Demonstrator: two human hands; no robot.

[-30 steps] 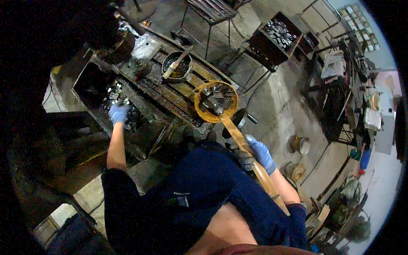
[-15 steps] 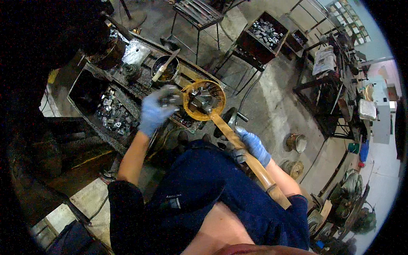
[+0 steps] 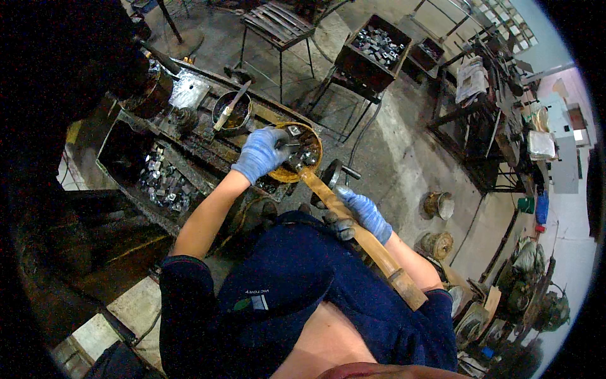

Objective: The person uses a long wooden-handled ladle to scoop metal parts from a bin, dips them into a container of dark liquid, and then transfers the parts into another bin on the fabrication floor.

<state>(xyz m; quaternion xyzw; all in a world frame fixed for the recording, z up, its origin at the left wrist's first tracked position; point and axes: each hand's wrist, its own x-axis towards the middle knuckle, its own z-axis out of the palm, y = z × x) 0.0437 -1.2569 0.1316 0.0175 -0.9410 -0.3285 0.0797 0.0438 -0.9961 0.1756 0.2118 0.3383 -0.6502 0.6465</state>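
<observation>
My right hand (image 3: 363, 215), in a blue glove with dark grey fingers, is wrapped round a long flat bamboo handle (image 3: 379, 252). At the handle's far end is a round yellow basket (image 3: 320, 150) with small metal blocks (image 3: 307, 156) in it. My left hand (image 3: 262, 151), gloved the same way, reaches over the basket's left rim. Its fingers are curled down at the blocks, and what they grip is hidden. Left of it, a dark metal trough (image 3: 113, 165) contains a heap of similar blocks (image 3: 165, 180).
A round pot (image 3: 218, 104) with a brush (image 3: 232, 107) across it stands beyond my left hand. A dark bin of blocks (image 3: 379, 47) and a slatted stand (image 3: 278, 28) are farther off. Right of me are two round cans (image 3: 437, 206) and a cluttered metal workbench (image 3: 473, 120).
My left hand has moved right, from beside the basket to over its rim and the blocks. My right hand keeps its grip on the handle. The whole view has shifted slightly.
</observation>
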